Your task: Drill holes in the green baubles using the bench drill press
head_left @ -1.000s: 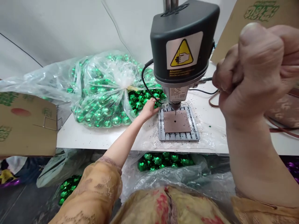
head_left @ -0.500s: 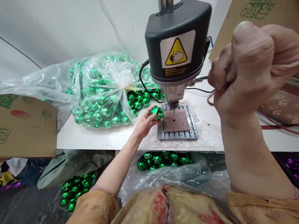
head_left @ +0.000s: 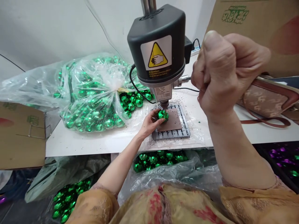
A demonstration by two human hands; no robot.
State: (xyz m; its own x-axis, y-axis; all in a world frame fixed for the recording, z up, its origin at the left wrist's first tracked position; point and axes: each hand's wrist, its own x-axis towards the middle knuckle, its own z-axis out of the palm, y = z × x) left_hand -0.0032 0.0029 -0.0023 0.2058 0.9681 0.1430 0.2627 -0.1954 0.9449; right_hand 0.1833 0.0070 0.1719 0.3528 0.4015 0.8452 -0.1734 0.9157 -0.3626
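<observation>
Between the fingers of my left hand (head_left: 150,123) is a shiny green faceted ball (head_left: 163,115). It is over the brown board (head_left: 174,122) on the slotted metal base (head_left: 185,129), under the chuck (head_left: 164,105) of a black bench drill press (head_left: 156,46). The bit's tip is hidden at the ball. My right hand (head_left: 224,68) is raised at the drill's right side, its fingers wrapped round the feed handle (head_left: 185,79), of which only the inner end shows.
A clear plastic bag (head_left: 93,93) of green balls lies on the white table (head_left: 79,144), left of the drill. More green balls (head_left: 161,158) sit below the table edge. Cardboard boxes (head_left: 21,137) flank the table. A patterned bag (head_left: 266,95) lies at right. Dark shavings surround the base.
My left hand has brought the green ball rightward from beside the board to under the chuck. My right hand still grips the handle. The whole view has shifted somewhat.
</observation>
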